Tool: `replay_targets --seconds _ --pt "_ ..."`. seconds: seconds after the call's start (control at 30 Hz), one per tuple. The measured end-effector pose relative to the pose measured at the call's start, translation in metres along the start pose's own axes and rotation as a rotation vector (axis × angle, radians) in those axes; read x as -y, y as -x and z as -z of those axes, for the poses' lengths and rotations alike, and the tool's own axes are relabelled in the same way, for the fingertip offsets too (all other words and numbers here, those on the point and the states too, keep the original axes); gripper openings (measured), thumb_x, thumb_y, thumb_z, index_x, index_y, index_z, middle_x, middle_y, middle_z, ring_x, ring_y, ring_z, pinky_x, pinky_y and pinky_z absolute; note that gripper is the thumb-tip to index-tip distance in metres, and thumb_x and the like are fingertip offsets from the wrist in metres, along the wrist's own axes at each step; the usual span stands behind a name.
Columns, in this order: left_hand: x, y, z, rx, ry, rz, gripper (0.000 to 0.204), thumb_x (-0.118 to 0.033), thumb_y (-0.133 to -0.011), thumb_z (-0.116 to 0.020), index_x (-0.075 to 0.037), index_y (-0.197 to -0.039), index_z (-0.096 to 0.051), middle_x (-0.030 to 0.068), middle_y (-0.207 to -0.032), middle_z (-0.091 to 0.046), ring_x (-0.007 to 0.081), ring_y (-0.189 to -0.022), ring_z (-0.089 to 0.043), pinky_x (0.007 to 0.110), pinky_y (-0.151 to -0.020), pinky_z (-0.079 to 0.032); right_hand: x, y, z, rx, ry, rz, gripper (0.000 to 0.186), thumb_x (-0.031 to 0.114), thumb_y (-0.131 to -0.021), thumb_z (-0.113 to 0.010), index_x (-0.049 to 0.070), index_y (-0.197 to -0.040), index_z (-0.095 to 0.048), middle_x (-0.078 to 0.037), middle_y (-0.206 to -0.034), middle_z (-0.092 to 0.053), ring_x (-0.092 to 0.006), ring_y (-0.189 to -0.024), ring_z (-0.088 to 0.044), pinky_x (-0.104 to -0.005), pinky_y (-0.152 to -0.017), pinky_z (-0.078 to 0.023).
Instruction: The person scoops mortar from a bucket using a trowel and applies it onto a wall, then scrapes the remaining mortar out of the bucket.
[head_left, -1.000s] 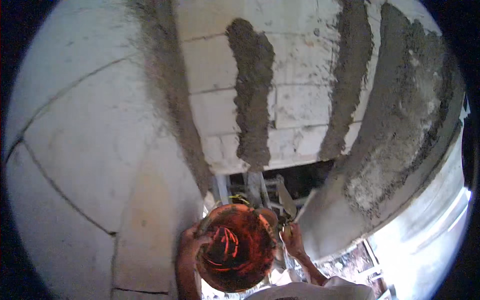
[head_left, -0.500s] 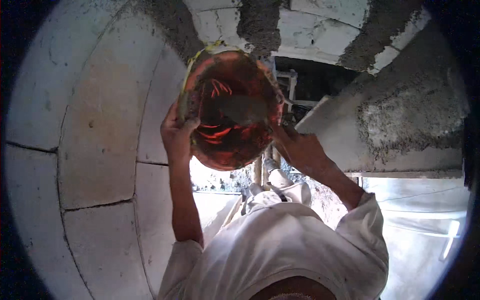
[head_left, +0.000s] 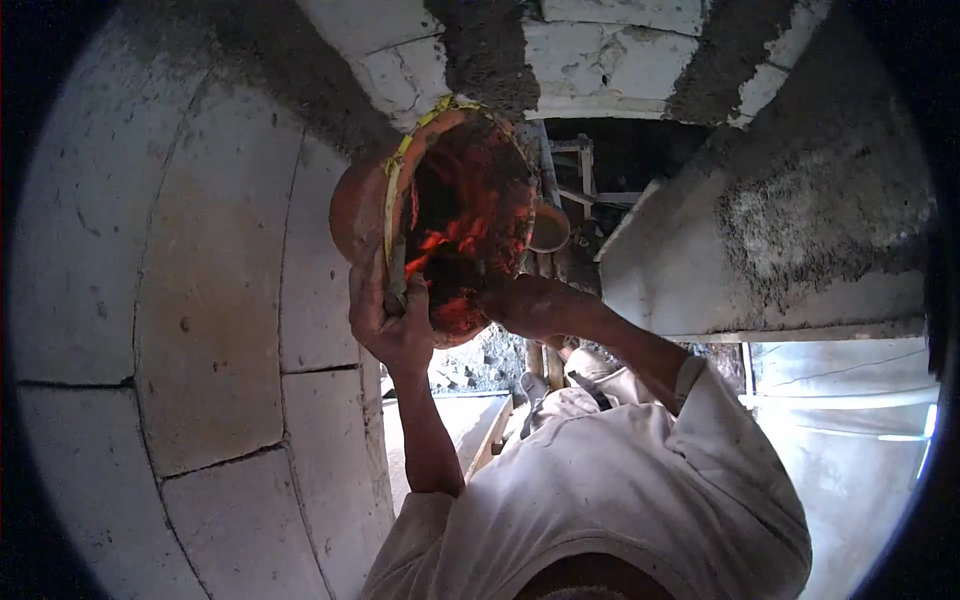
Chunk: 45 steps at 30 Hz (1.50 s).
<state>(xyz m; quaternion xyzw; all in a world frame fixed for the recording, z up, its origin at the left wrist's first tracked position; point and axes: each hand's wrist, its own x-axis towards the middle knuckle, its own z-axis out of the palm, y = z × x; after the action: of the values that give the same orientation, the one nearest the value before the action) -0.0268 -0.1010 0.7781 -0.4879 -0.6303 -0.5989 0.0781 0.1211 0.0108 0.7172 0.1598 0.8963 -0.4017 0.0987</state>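
A round orange-red basin with a worn yellowish rim is tipped on its side, its hollow facing me. The inside is dark and stained, with red light showing through the wall. My left hand is closed on the lower left rim, its thumb over the edge and its fingers behind. At the lower right rim, my right hand grips the basin; its fingertips are lost in shadow.
A pale block wall rises close on the left. More blocks with dark mortar bands lie ahead. On the right is a mortar-smeared slab. A small round brown vessel shows beyond the basin, near wooden poles.
The basin has turned, so its outer left side now shows. My left hand has moved lower and right along the rim, and my right hand has shifted left and down. The view has shifted slightly.
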Motion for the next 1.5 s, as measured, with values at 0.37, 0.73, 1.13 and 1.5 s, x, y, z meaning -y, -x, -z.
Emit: replay_targets --seconds 0.37,0.73,1.13,1.5 --pt "-0.025 -0.005 -0.036 -0.103 0.055 0.045 0.05 -0.02 -0.078 -0.067 0.002 -0.121 -0.055 0.0161 -0.12 -0.056 0.0292 -0.107 -0.057 0.04 -0.091 -0.047 -0.031 0.006 0.046 -0.871 0.422 -0.084 0.044 0.021 -0.09 -0.049 -0.009 -0.121 -0.043 -0.029 -0.109 -0.056 -0.035 -0.085 -0.064 -0.0439 -0.071 -0.054" --pt "-0.015 0.013 -0.044 -0.156 -0.045 -0.092 0.046 0.007 -0.071 -0.055 0.004 -0.116 -0.058 0.0161 -0.118 -0.058 0.0331 -0.113 -0.054 0.047 -0.104 -0.034 0.002 0.004 0.034 -0.461 -0.064 0.191 0.039 0.033 -0.096 -0.039 -0.003 -0.099 -0.054 -0.017 -0.082 -0.062 -0.029 -0.075 -0.064 -0.045 -0.06 -0.05" --pt "-0.02 0.021 -0.027 -0.142 -0.094 -0.163 0.043 -0.013 -0.085 -0.061 0.003 -0.123 -0.052 0.0179 -0.124 -0.053 0.0302 -0.115 -0.053 0.042 -0.097 -0.043 0.009 0.033 0.029 -0.182 0.104 0.061 0.027 0.022 -0.093 -0.041 0.003 -0.106 -0.054 -0.022 -0.091 -0.058 -0.0354 -0.088 -0.061 -0.0431 -0.077 -0.05" --pt "-0.026 0.017 -0.026 -0.215 0.055 0.006 0.05 -0.02 -0.082 -0.066 0.006 -0.122 -0.05 0.0154 -0.115 -0.056 0.0258 -0.105 -0.057 0.038 -0.091 -0.046 0.005 0.093 -0.001 -0.183 0.338 -0.016 0.046 0.022 -0.092 -0.046 -0.002 -0.131 -0.037 -0.029 -0.117 -0.051 -0.0394 -0.108 -0.052 -0.0425 -0.091 -0.045"
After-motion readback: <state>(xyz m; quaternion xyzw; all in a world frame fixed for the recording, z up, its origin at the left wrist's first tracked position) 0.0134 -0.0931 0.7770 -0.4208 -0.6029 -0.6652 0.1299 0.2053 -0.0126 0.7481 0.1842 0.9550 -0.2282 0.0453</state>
